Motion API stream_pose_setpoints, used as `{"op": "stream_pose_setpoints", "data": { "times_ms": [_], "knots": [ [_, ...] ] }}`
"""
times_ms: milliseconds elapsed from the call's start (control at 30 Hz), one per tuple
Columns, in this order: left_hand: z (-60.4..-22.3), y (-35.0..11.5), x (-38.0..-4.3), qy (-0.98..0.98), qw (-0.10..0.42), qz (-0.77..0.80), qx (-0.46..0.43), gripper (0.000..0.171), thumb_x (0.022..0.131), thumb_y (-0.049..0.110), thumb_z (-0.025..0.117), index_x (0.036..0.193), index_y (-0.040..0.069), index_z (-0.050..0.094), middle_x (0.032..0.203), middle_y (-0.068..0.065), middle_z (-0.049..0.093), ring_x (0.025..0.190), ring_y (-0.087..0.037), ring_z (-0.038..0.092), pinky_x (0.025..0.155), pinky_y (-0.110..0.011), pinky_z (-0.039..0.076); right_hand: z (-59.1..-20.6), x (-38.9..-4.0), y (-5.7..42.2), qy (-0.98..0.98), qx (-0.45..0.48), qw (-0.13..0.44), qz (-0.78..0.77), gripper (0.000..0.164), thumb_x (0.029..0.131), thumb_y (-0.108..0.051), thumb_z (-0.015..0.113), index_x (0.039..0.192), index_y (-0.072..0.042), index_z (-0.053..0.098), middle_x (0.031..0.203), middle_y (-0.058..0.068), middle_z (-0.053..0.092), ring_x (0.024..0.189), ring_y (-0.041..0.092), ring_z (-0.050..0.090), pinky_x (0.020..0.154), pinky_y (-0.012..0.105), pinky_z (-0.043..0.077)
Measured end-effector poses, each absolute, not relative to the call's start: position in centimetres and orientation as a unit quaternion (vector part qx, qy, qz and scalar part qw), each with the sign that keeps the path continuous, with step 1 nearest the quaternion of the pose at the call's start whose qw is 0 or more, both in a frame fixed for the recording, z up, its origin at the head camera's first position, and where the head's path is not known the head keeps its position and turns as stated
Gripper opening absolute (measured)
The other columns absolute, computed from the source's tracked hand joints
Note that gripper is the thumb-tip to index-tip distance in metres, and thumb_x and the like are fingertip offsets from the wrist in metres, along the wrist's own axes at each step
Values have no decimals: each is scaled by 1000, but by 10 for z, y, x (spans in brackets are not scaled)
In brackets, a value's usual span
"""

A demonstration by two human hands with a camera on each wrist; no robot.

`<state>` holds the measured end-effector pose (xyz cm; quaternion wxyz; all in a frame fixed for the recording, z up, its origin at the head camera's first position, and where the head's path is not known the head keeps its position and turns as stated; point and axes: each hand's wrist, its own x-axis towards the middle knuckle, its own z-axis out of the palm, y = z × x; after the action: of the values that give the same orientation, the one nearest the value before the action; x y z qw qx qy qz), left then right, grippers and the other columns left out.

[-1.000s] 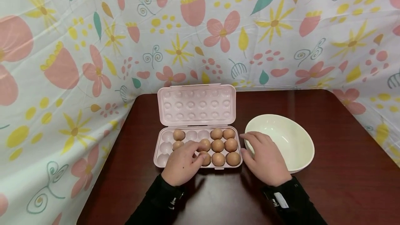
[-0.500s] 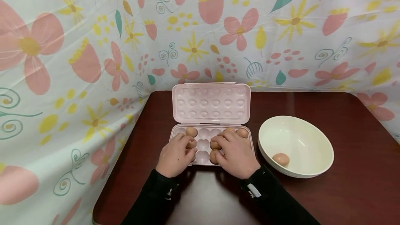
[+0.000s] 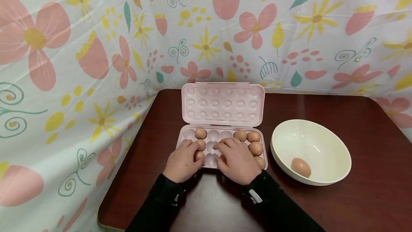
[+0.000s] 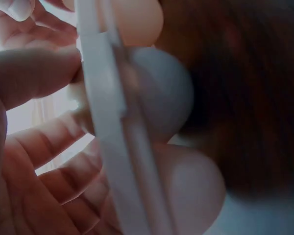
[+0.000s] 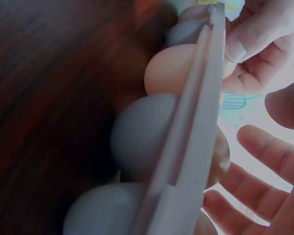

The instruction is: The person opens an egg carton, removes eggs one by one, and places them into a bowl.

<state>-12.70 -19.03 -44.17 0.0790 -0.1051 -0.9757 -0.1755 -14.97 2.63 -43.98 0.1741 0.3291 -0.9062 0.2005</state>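
Note:
A pink egg carton (image 3: pixel 214 135) lies on the table with its lid (image 3: pixel 223 105) raised behind it. My left hand (image 3: pixel 181 161) reaches over the carton's left half, thumb and fingers about a brown egg (image 3: pixel 199 157) in the front row. The left wrist view shows thumb and forefinger pinching that egg (image 4: pixel 80 103) above the carton rim. Over the right-centre cells, my right hand (image 3: pixel 239 161) has its fingers spread. In the right wrist view its fingertips are beside an egg (image 5: pixel 220 157), with thumb and forefinger apart. The right hand hides some cells.
A cream bowl (image 3: pixel 325 146) stands right of the carton, with one brown egg (image 3: pixel 300 167) in it. More eggs (image 3: pixel 253 136) fill the carton's right side. The dark wooden table (image 3: pixel 141 139) meets a flowered cloth (image 3: pixel 180 13) behind and left.
My right hand has moved left from the bowl's rim to over the carton. The left hand has shifted left within the carton. The head view has turned left, and the bowl's egg has come into sight.

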Motion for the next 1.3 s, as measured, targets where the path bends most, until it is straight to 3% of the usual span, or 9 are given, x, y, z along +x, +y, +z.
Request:
{"op": "stream_pose_setpoints", "data": {
  "times_ms": [467, 767, 967, 1067, 1200, 1300],
  "knots": [
    [-446, -190, -133, -977, 82, -158, -116, 25, 84, 37, 74, 104, 25, 63, 87, 6, 52, 84, -14, 49, 57, -30, 39, -444, -150, 26, -909, 326, 173, 193, 27, 83, -23, 72, 110, -23, 71, 110, -4, 67, 111, 21, 60, 92, 47, 48],
    [-437, -187, -133, -966, 77, -224, -101, 21, 87, 39, 72, 104, 29, 66, 91, 10, 56, 79, -9, 51, 64, -29, 43, -442, -151, 29, -901, 339, 181, 200, 30, 82, -21, 74, 112, -19, 70, 107, -2, 67, 109, 23, 61, 98, 43, 48],
    [-428, -172, -138, -946, 94, -279, -132, 20, 87, 35, 74, 102, 25, 64, 87, 11, 56, 74, -7, 51, 65, -23, 43, -436, -148, 41, -901, 338, 173, 210, 38, 82, -19, 70, 120, -18, 68, 105, -3, 64, 107, 20, 61, 98, 39, 48],
    [-425, -163, -139, -941, 98, -291, -145, 20, 87, 34, 73, 101, 25, 63, 86, 11, 54, 71, -6, 51, 64, -22, 43, -433, -146, 48, -901, 333, 164, 223, 34, 84, -20, 71, 118, -18, 68, 105, -3, 63, 107, 19, 60, 100, 39, 47],
    [-417, -148, -141, -936, 88, -304, -152, 16, 87, 33, 71, 98, 27, 61, 85, 11, 54, 73, -5, 52, 64, -21, 44, -428, -142, 57, -906, 318, 165, 226, 28, 86, -24, 70, 113, -19, 67, 107, -3, 63, 104, 18, 59, 96, 39, 47],
    [-412, -134, -143, -931, 82, -316, -163, 14, 88, 33, 69, 98, 28, 62, 85, 12, 56, 76, -6, 56, 65, -21, 46, -424, -140, 66, -907, 312, 182, 216, 32, 83, -23, 69, 115, -20, 65, 107, -3, 62, 101, 18, 58, 92, 40, 48]
  ]
}}
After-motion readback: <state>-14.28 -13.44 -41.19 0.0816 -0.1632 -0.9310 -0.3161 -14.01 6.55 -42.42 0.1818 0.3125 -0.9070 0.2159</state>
